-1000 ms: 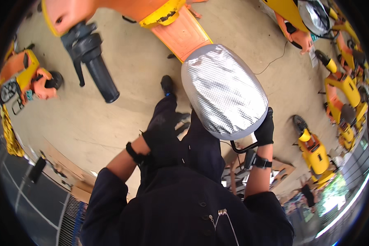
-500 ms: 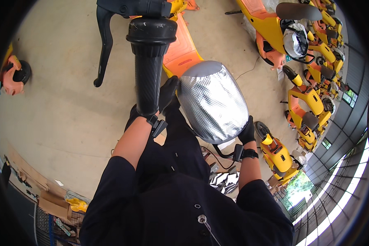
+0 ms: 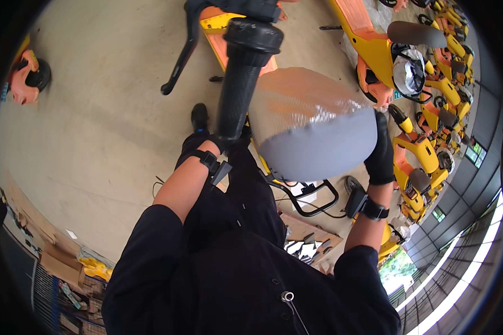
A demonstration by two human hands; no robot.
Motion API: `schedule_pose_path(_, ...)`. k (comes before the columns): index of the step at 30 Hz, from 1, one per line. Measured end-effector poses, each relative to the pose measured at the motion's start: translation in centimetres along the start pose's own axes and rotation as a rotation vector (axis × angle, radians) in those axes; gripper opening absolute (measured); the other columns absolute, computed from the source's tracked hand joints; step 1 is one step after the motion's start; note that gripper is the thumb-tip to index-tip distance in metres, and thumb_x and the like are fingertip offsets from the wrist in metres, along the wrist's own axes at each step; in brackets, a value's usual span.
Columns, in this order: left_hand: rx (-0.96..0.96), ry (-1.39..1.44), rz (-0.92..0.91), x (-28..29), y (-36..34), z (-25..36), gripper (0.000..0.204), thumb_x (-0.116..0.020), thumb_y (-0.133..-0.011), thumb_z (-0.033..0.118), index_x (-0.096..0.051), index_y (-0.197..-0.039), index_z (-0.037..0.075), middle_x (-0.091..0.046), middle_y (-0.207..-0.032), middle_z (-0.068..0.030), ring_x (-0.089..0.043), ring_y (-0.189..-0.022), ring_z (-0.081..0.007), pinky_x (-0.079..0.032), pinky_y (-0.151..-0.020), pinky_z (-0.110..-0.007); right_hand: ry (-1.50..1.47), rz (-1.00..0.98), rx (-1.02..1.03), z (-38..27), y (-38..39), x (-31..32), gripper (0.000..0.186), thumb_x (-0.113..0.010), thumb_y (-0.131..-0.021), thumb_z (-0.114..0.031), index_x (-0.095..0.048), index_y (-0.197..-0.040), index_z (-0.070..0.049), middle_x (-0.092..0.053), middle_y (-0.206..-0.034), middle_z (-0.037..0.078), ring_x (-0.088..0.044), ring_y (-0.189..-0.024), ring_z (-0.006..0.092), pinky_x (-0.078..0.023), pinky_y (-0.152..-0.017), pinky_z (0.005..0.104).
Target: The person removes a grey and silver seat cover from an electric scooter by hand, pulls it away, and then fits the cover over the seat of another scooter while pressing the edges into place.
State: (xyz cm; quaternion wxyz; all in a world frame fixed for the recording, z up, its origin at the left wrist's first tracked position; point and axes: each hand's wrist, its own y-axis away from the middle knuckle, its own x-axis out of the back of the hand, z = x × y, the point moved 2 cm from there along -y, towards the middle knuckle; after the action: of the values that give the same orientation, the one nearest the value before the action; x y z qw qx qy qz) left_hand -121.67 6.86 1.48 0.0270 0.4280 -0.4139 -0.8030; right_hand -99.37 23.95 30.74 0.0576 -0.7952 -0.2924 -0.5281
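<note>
A scooter seat (image 3: 324, 145) in grey, partly wrapped in silver foil, stands tipped up in front of me. Its grey end is nearest me, and the foil picks up an orange reflection. My right hand (image 3: 381, 153), in a black glove, grips the seat's right edge with its fingers partly hidden behind it. My left hand (image 3: 222, 145), also gloved, is near the seat's left side. The black handlebar grip (image 3: 237, 95) covers most of it, so its fingers do not show. A brake lever (image 3: 185, 58) hangs beside the grip.
Below the seat is a black rear rack loop (image 3: 318, 209). Rows of yellow and orange scooters (image 3: 416, 162) stand to the right, with another scooter (image 3: 25, 78) at far left. Cardboard boxes (image 3: 61, 265) and a yellow bag (image 3: 95, 269) lie at lower left.
The seat has tipped up, its grey end now toward me, and the rack loop beneath shows more. My right hand has moved up and right with it. The handlebar grip appears farther right.
</note>
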Motion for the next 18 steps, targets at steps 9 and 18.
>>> schedule_pose_path(9, 0.136, 0.512, -0.321, -3.4, -0.1, 0.3, 0.027, -0.039, -0.092, 0.028, -0.053, -0.104, 0.008, -0.059, -0.092, -0.0072, -0.057, -0.078, -0.0137, -0.050, -0.070, -0.027, -0.583, -0.156, -0.350, 2.8, 6.3, -1.1, 0.041, -0.031, -0.099, -0.023, -0.032, -0.135, -0.004, -0.044, -0.130, 0.008, -0.042, -0.116, 0.0161, -0.032, -0.099, 0.0283)
schedule_pose_path(18, 0.271, 0.548, -0.138, -1.6, -1.2, -2.4, 0.028, -0.043, -0.093, 0.026, -0.054, -0.112, 0.008, -0.060, -0.101, -0.0051, -0.058, -0.088, -0.0136, -0.050, -0.077, -0.027, -1.340, 0.129, -1.007, 7.7, 14.8, -8.6, 0.062, -0.031, -0.092, -0.052, -0.040, -0.127, -0.002, -0.048, -0.126, 0.009, -0.047, -0.112, 0.0213, -0.034, -0.098, 0.0327)
